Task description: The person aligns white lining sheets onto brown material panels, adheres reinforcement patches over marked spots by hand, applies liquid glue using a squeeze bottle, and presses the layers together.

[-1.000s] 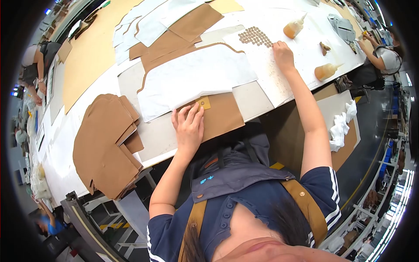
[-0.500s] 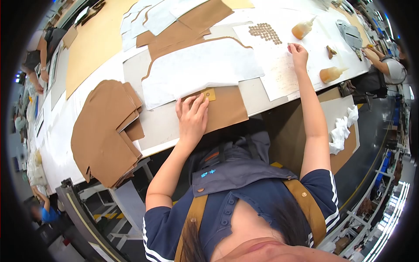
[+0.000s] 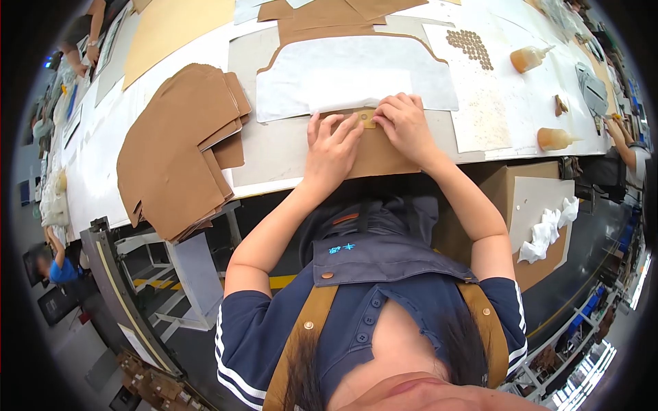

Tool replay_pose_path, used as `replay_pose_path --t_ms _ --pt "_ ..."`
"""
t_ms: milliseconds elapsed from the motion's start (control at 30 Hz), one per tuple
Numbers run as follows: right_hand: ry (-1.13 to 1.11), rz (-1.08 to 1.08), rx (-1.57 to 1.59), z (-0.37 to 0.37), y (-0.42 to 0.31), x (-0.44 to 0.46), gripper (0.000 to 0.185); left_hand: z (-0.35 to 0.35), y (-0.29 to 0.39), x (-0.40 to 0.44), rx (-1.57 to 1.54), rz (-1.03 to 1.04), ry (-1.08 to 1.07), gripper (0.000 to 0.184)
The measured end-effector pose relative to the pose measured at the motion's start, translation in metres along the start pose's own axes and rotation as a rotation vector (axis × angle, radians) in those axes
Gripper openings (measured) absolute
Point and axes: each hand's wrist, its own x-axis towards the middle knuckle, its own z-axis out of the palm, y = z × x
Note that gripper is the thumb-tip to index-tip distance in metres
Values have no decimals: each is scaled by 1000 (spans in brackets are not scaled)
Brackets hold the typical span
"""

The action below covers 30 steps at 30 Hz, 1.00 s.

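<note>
A small yellow piece with a round mark [image 3: 368,118] lies on a brown sheet [image 3: 384,152] near the table's front edge. My left hand [image 3: 332,151] rests at its left side, fingers apart and fingertips against the piece. From the right, my right hand [image 3: 403,127] reaches it with thumb and fingers drawn together; anything between them is too small to see. Behind both hands is a white-faced panel with a brown border [image 3: 356,68], its near edge folded over. Small round brown discs [image 3: 470,46] lie in a group on a white sheet [image 3: 480,109].
Brown cut pieces [image 3: 175,151] are stacked at the left. Two bottles of amber liquid, one farther back [image 3: 526,59] and one nearer [image 3: 554,139], lie at the right. White crumpled material [image 3: 545,233] sits below the table edge. Other people work at both far sides.
My right hand has moved from beside the discs to the yellow piece. My left hand stays by that piece. The whole view has shifted, with the table contents now farther right.
</note>
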Motion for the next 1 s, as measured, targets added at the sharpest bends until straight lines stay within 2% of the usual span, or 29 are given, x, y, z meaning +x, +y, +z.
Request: replay_pose_path --t_ms 200,300,400,600,800,1000 --pt "82 -98 -202 4 -5 -2 9 0 0 0 -5 -1 11 31" --pt "105 -9 -160 2 -8 1 10 1 -1 -1 -9 1 17 31" --pt "26 49 -21 7 0 1 12 1 -1 0 -2 3 15 31" --pt "-109 79 31 3 5 6 12 1 -1 0 -5 1 12 30" --pt "-8 27 -16 3 -8 16 10 2 -1 -1 5 2 23 30" --pt "-32 19 -31 14 -7 18 11 1 -1 0 2 -4 21 29"
